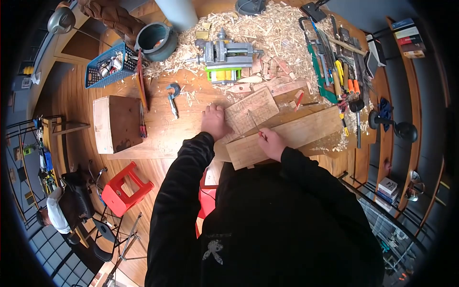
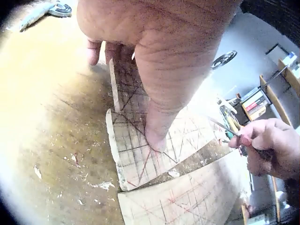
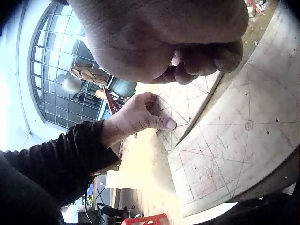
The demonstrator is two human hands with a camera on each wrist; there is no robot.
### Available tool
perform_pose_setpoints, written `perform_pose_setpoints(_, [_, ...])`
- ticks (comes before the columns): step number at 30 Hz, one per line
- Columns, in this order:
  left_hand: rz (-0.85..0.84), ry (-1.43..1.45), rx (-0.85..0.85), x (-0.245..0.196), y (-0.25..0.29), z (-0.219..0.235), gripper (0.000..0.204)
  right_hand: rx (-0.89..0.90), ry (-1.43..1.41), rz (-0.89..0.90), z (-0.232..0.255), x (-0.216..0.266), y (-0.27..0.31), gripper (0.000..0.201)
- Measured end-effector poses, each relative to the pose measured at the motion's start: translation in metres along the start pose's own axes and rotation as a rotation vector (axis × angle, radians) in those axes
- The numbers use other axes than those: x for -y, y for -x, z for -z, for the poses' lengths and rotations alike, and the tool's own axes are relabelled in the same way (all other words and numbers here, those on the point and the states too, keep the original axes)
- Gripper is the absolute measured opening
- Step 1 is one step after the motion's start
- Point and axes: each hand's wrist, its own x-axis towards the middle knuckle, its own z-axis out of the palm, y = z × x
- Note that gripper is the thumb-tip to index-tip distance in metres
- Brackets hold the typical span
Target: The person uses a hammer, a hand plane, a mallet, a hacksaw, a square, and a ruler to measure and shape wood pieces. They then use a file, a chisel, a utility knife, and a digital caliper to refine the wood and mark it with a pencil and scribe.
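A small board (image 1: pixel 258 106) marked with crossing pencil lines lies on the table. My left hand (image 1: pixel 214 122) presses its left end; in the left wrist view the thumb of this hand (image 2: pixel 164 79) lies on the lined face (image 2: pixel 133 164), with fingers by the edge. My right hand (image 1: pixel 273 145) pinches a thin tool with a red part (image 2: pixel 244 139), its shaft pointing over the small board; contact at the tip cannot be told. Under the right hand sits a longer board (image 1: pixel 311 128), also marked with lines in the right wrist view (image 3: pixel 225 154).
A grey vise (image 1: pixel 228 55) stands among wood shavings (image 1: pixel 277 28) at the back. Hand tools (image 1: pixel 334 71) lie at the right, near a red pencil (image 1: pixel 299 101). On the left are a clamp (image 1: pixel 173 99), an open wooden box (image 1: pixel 125 123) and a blue basket (image 1: pixel 110 67).
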Motion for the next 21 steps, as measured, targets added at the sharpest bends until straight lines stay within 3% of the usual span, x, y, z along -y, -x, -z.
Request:
perform_pose_setpoints(14, [-0.040, 0.185, 0.029, 0.007, 0.006, -0.001, 0.062, -0.008, 0.073, 0.018, -0.001, 0.006, 0.024, 0.016])
perform_pose_setpoints(17, [-0.177, 0.141, 0.012, 0.004, 0.009, 0.006, 0.053, 0.002, 0.085, -0.034, -0.008, 0.009, 0.013, 0.016])
perform_pose_setpoints(19, [-0.260, 0.064, -0.006, 0.001, 0.010, 0.008, 0.046, -0.134, 0.204, 0.000, -0.019, 0.004, 0.003, 0.016])
perform_pose_setpoints(21, [-0.272, 0.065, -0.012, -0.003, 0.014, 0.013, 0.042, -0.148, 0.194, 0.008, -0.022, 0.005, 0.004, 0.017])
